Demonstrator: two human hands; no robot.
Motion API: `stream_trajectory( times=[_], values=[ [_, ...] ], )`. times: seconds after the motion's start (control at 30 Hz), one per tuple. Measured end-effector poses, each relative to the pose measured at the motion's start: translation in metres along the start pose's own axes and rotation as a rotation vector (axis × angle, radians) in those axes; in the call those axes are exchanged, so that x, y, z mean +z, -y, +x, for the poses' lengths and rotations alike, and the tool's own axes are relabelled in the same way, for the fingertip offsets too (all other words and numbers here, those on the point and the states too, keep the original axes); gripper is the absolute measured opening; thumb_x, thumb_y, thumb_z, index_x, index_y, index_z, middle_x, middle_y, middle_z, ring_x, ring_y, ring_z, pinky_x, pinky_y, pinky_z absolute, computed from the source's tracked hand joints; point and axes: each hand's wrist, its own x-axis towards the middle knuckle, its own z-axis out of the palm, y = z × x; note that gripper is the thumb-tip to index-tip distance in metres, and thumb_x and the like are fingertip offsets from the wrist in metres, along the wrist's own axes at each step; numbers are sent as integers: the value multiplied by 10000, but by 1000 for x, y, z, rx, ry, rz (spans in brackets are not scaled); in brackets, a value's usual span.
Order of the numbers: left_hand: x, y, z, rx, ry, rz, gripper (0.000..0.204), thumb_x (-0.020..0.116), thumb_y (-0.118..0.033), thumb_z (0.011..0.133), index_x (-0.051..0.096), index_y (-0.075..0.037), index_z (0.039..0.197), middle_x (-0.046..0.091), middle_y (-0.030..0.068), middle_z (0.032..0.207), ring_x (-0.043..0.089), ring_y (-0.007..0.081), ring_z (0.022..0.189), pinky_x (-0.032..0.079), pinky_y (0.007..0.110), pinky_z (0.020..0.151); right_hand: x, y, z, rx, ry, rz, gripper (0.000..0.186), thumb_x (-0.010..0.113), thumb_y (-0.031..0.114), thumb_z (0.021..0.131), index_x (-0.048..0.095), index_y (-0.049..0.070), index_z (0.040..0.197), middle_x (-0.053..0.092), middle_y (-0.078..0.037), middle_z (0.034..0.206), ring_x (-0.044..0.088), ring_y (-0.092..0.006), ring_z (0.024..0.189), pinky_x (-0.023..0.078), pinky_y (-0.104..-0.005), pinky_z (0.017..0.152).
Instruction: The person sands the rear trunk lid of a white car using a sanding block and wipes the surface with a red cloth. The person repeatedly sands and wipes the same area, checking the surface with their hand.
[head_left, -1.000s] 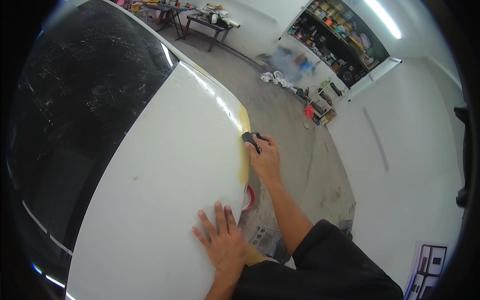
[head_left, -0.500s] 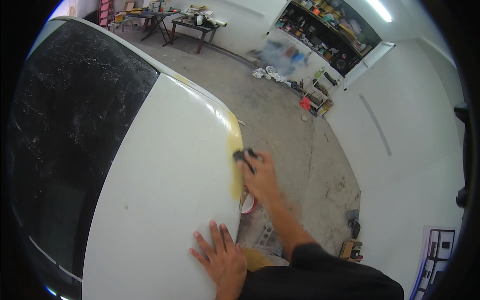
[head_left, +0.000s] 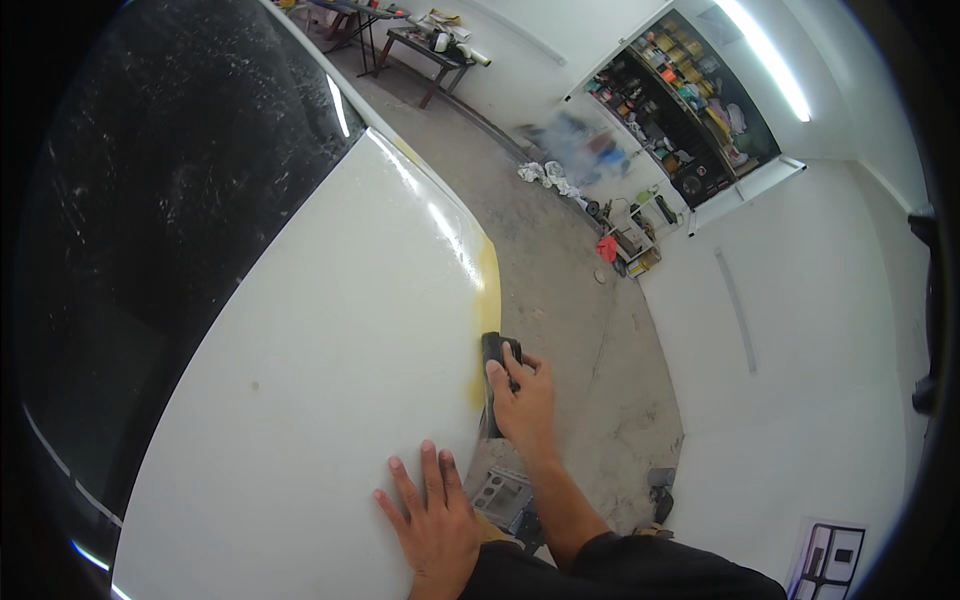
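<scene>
A white car panel point(head_left: 320, 390) spreads out in front of me beside a dark, dusty window point(head_left: 180, 190). Along the panel's right edge runs a yellow, filler-like patch point(head_left: 488, 275). My right hand point(head_left: 524, 405) grips a black sanding block point(head_left: 491, 350) and holds it against that edge, over the lower part of the patch. Its thumb and fingers close round the block; the block's working face is hidden. With fingers spread, my left hand point(head_left: 438, 530) lies flat on the white panel, nearer to me, holding nothing.
Beyond the panel's right edge lies a concrete floor point(head_left: 570, 310). A grey hollow block point(head_left: 498, 492) is down beside the car, near my right forearm. Farther off are a low table point(head_left: 430, 55), crumpled white sheeting point(head_left: 548, 177), a small rack point(head_left: 640, 225) and a crowded wall shelf point(head_left: 690, 100).
The sanding block and my right hand have moved along the panel's edge, nearer to me. My left hand stays on the panel. The whole view has tilted and shifted.
</scene>
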Motion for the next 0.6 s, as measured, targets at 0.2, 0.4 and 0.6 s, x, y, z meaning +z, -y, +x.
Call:
stream_trajectory(
  times=[0.2, 0.4, 0.6],
  values=[
    [0, 5, -2, 2, 0, -83, 498, 522, -200, 936, 613, -58, 1404, 427, 88, 1611, 320, 474, 1486, 118, 706, 1186, 27, -2, 89, -61, -41, -11, 477, 676, 419, 955, 721, 59, 1264, 605, -257, 1161, 573, -381, 1154, 476, -435, 959],
    [2, 7, -3, 7, -9, -89, 517, 502, -185, 933, 592, -59, 1427, 423, 91, 1613, 331, 460, 1481, 123, 705, 1182, 13, 0, 21, -13, -37, -9, 468, 679, 447, 952, 734, 100, 1262, 604, -238, 1204, 571, -376, 1177, 475, -431, 981],
    [4, 6, -2, 15, -7, -80, 506, 527, -195, 931, 605, -61, 1413, 428, 92, 1608, 315, 462, 1488, 128, 707, 1182, 33, -2, 104, -184, -70, -62, 440, 686, 432, 953, 750, 92, 1226, 598, -234, 1217, 579, -354, 1153, 488, -397, 956]
  ],
)
